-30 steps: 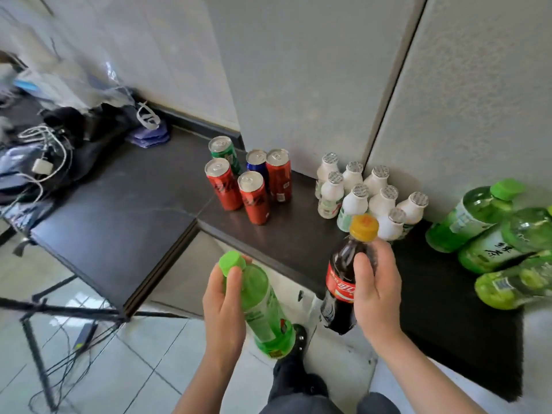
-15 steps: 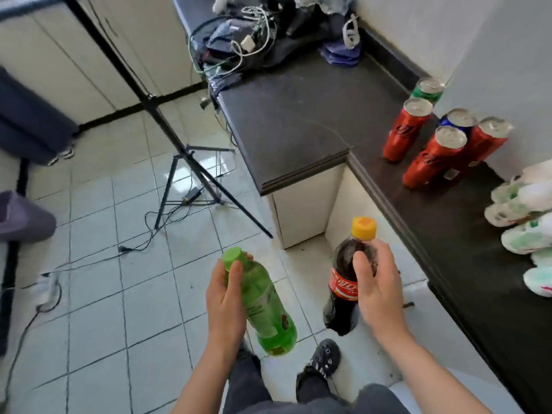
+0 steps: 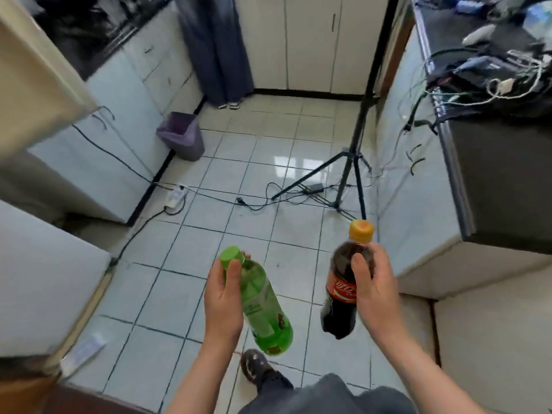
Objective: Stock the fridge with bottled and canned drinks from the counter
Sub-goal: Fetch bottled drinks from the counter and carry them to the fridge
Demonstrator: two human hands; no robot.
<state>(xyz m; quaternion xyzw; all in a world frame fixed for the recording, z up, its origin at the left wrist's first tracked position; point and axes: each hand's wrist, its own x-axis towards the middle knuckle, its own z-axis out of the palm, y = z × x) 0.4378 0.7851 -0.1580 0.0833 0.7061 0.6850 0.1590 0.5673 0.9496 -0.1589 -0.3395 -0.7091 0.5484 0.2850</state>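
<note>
Bottles: two, both off the tabletop (image 3: 507,180), carried mid-air over floor (image 3: 239,174) tiles, lower centre of frame. Green bottle (image 3: 263,306) in L grip (image 3: 222,297), fingers curled round neck and shoulder, thumb up beside the cap. Long axis tilted: cap toward upper left, base toward lower right, just above the shoe (image 3: 257,367). Cola bottle (image 3: 340,294) in R grip (image 3: 375,291), wrapped round shoulder and top of label; near upright, orange cap up, base hanging free. Bottles apart, not touching.

Fridge not identified for sure. Two candidates: pale slab (image 3: 35,70) at upper left, white box (image 3: 44,279) at lower left. Prob. on the left side, judging by body facing. If so, L grip w/ green bottle nearer, cola farther. Green bottle would need righting to vertical before standing on a shelf; cola near enough upright as is.

Room: open tiles ahead and to the left, no obstacle between bottles and left edge of frame. Worth watching: white box's near corner at left, beside L grip's likely path. Tabletop edge at right, clear of R grip. Tripod (image 3: 352,162) and cables (image 3: 254,201) at centre right, bin (image 3: 182,135) at upper centre-left, all well apart from both bottles.
</note>
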